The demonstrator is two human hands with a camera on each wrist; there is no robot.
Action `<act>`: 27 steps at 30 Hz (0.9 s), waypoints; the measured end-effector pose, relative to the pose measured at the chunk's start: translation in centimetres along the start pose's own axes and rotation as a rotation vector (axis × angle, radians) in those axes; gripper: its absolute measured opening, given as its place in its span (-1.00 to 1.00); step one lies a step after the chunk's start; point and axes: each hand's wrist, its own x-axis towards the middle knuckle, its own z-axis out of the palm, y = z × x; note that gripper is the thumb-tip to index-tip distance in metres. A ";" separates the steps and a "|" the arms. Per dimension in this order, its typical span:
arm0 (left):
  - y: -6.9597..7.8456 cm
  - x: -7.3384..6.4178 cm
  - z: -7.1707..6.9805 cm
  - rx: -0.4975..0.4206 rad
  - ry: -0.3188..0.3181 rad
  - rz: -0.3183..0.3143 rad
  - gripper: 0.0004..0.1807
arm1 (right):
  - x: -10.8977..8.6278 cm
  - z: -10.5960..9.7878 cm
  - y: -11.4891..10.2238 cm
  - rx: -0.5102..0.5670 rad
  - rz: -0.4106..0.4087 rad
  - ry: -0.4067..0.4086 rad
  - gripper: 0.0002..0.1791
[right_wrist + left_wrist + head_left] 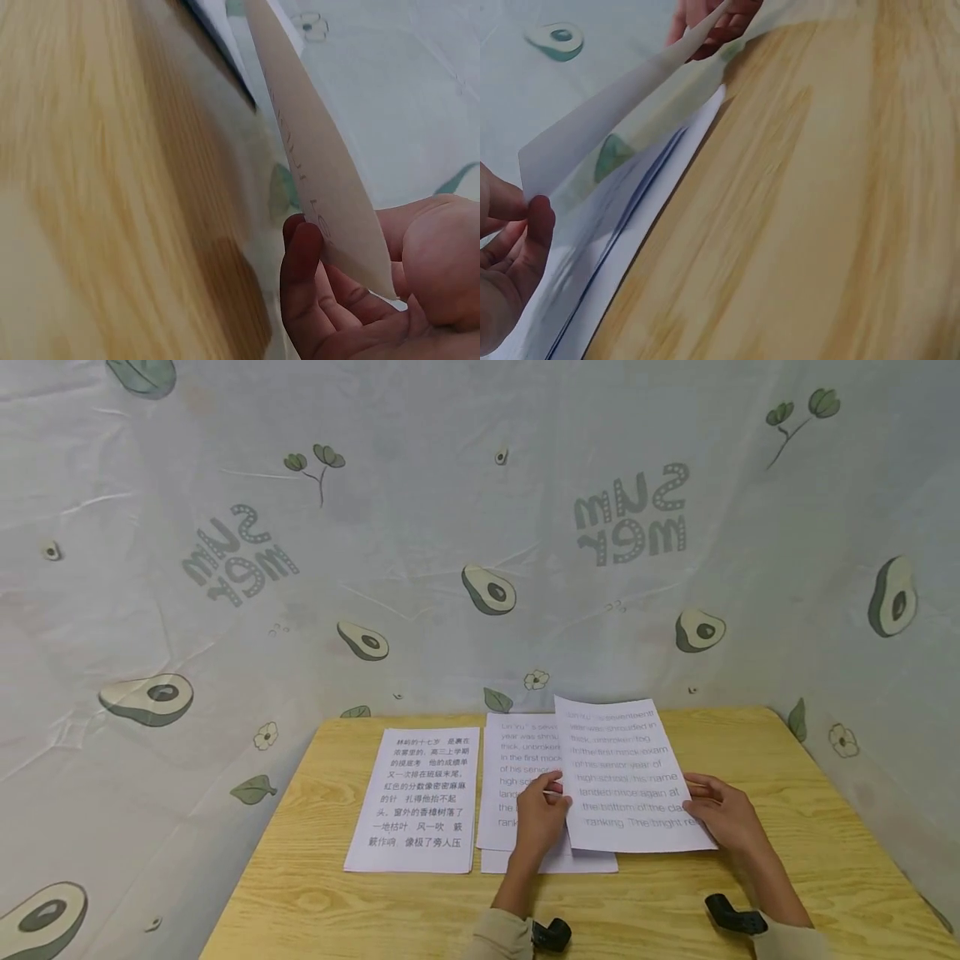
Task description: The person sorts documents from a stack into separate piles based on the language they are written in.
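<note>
Both hands hold a printed sheet of paper (626, 772) raised above the table, with English text facing up. My left hand (542, 814) pinches its left edge; in the left wrist view, the thumb and fingers (536, 232) meet at the paper's border. On the other side, my right hand (726, 814) grips the right edge, and the right wrist view shows the sheet (322, 165) bowed between thumb and fingers. Under the left hand lies a stack of English-printed sheets (510, 785), partly hidden by the raised page and that hand.
A second stack of paper (416, 802), printed in Chinese, lies to the left on the wooden table (300, 893). Behind the table hangs a pale cloth (420, 527) with avocado prints. Black devices (551, 935) are strapped at both wrists.
</note>
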 end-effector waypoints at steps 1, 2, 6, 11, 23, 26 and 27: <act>0.0 -0.1 0.4 -0.003 -0.004 -0.006 -0.53 | -0.1 -0.3 0.3 -0.002 0.005 -0.001 -0.36; 0.1 -0.1 0.8 -0.008 -0.006 -0.004 -0.53 | -0.1 -0.5 0.7 -0.004 0.011 -0.001 -0.36; 0.2 -0.2 2.0 -0.019 -0.013 0.006 -0.55 | -0.3 -1.5 1.8 -0.006 0.026 -0.010 -0.35; 0.2 -0.3 3.4 -0.032 -0.026 0.030 -0.55 | -0.5 -2.8 2.5 -0.015 0.032 -0.014 -0.34; 1.1 -0.1 6.3 -0.007 -0.083 0.038 -0.53 | 0.0 -5.7 3.7 -0.097 0.038 -0.020 -0.35; 1.1 0.0 6.6 0.021 -0.085 0.034 -0.53 | 0.2 -5.9 3.8 -0.106 0.052 -0.021 -0.34; 1.1 0.1 6.7 0.030 -0.086 0.034 -0.53 | 0.2 -6.0 3.8 -0.108 0.059 -0.022 -0.34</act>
